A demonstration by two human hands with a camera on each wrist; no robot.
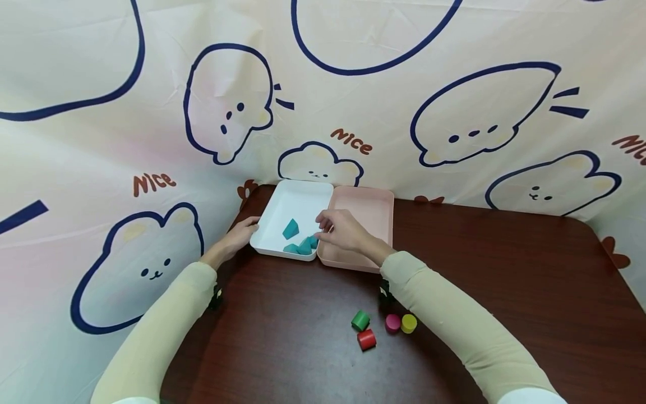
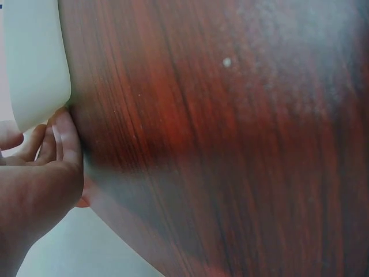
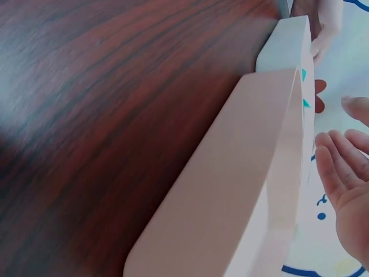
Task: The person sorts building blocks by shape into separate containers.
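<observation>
At the left side of the white tray [image 1: 298, 199], my left hand [image 1: 237, 235] grips its edge; in the left wrist view the thumb and fingers [image 2: 66, 135] meet the tray's corner from either side. Several teal angular blocks [image 1: 291, 229] lie inside that tray, mostly toward its near right corner. My right hand [image 1: 343, 229] hovers over the line where the white tray meets the pink tray [image 1: 381, 202]. Its thumb and bent fingers [image 3: 331, 167] stand apart with nothing between them in the right wrist view.
Nearer on the dark wooden table [image 1: 282, 336] are a green cylinder [image 1: 360, 320], a red cylinder [image 1: 367, 339], a magenta cylinder [image 1: 392, 323] and a yellow cylinder [image 1: 409, 323], beside the right forearm. A printed cloth [image 1: 383, 106] hangs behind and to the left.
</observation>
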